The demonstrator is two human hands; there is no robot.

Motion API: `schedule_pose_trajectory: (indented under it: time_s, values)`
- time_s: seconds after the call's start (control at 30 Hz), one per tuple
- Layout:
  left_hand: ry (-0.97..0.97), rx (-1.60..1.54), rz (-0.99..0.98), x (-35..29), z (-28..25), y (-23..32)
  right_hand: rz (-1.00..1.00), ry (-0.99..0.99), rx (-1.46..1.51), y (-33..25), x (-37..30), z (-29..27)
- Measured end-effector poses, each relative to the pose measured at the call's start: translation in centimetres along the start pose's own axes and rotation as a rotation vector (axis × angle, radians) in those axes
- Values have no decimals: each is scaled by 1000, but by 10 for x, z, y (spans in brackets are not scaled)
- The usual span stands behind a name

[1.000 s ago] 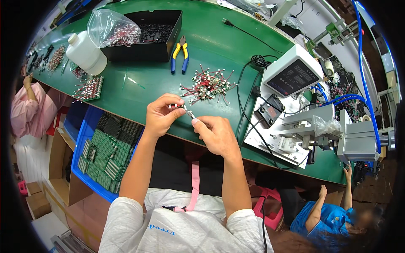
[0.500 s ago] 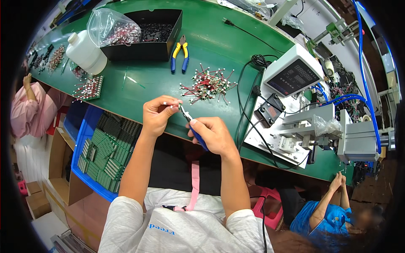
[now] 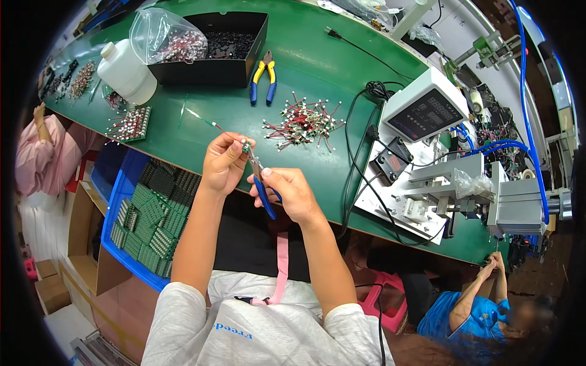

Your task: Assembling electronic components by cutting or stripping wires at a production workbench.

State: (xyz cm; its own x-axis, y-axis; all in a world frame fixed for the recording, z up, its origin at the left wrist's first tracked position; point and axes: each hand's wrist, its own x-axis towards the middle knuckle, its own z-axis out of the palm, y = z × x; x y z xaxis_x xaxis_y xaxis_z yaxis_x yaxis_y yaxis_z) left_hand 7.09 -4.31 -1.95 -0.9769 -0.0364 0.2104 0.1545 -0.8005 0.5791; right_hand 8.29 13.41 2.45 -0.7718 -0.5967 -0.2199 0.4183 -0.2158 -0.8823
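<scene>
My left hand [image 3: 223, 163] pinches a small green circuit board [image 3: 246, 147] between thumb and fingertips. From that grip a thin red wire [image 3: 220, 127] with a white end sticks out to the upper left. My right hand [image 3: 292, 194] is wrapped round blue-handled pliers [image 3: 264, 199], whose metal jaws reach up to the board; whether they grip it is too small to tell. Beyond my hands lies a loose pile of small boards with red and black wires [image 3: 303, 122]. Another pair of pliers [image 3: 264, 78], yellow and blue, lies untouched behind it.
A black box [image 3: 201, 73] with a plastic bag of wired parts [image 3: 177, 46] stands at the back left, beside a white jug [image 3: 125, 76]. A blue bin [image 3: 122, 201] of circuit boards sits at left. Right is a machine with a display [image 3: 424, 110]; a co-worker [image 3: 467, 311] sits beyond.
Both hands have shifted a little to the left with the board and the pliers. The red wire now points up and left from my left fingers. The pliers' handles look more spread.
</scene>
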Motion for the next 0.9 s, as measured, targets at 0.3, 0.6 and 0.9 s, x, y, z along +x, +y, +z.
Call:
schedule_pose_trajectory:
  time_s: [0.3,0.6,0.9]
  values:
    - [75,299,116,1,8,-1,-20,96,-86,3,-1,6]
    - [-43,1063,342,5,27,20,-2,187,-153,-8,-11,-9]
    - [194,829,162,-2,20,17,38,424,-665,-69,-12,-22]
